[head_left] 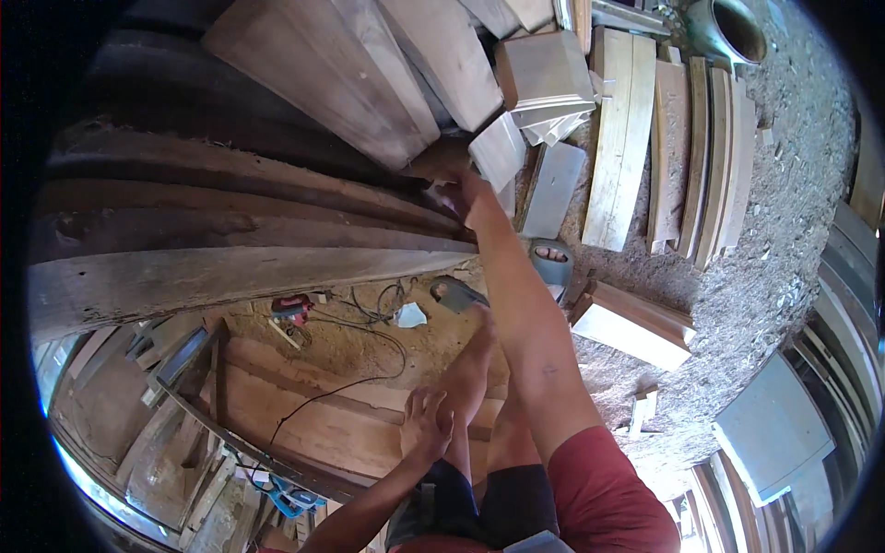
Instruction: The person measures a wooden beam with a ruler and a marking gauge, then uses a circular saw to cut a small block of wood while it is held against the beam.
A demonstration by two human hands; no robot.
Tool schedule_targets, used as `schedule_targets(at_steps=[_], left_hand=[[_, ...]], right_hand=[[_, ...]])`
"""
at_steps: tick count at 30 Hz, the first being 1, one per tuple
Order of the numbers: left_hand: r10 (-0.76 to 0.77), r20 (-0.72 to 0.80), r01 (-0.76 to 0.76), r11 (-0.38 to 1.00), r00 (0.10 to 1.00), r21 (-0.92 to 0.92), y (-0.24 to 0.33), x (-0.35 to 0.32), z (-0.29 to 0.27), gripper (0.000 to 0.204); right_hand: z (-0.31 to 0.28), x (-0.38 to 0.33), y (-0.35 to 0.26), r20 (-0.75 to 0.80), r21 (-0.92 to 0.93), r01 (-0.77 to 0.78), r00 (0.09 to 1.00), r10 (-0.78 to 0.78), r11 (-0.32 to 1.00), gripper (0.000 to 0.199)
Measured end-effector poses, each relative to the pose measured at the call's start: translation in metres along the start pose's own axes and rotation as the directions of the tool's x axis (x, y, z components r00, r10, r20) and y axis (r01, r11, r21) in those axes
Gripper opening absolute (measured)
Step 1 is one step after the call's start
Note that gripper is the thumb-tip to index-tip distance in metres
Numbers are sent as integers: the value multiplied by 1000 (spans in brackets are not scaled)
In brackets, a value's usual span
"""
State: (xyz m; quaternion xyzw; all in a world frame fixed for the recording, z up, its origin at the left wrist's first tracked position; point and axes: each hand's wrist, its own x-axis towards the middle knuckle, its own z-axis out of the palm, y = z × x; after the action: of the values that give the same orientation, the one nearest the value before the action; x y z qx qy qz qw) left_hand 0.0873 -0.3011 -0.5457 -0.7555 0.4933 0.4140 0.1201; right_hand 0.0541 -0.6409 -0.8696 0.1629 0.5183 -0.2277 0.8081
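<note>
Nearest, we see the left hand (424,422) resting flat on the knee, fingers spread. Farther out, the right hand (458,195) reaches the stacked planks, fingers clamped on a short wood block (441,162) at the long weathered beam's (249,272) far end.

Floor: pale sawdust-strewn dirt ground (774,212) spreads around me, littered with chips.
Timber stack: long weathered grey-brown beams (230,267) run across to my left, with broad sawn planks (350,74) heaped above them.
Boards: light curved wooden boards (622,138) lie side by side on the ground ahead.
Vessel: a round green metal pot (728,28) stands at the far edge.
Light: bright daylight, strongest low at my left.
</note>
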Motion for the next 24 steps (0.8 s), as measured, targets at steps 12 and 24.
schedule_targets(at_steps=[12, 24], left_hand=[[58, -4, -58, 998, 998, 24, -15, 4, 12, 46], [160, -143, -163, 987, 977, -9, -31, 2, 30, 44]], right_hand=[[-14, 13, 8, 128, 126, -21, 992, 5, 992, 36], [-12, -101, -126, -306, -353, 699, 542, -783, 622, 111]])
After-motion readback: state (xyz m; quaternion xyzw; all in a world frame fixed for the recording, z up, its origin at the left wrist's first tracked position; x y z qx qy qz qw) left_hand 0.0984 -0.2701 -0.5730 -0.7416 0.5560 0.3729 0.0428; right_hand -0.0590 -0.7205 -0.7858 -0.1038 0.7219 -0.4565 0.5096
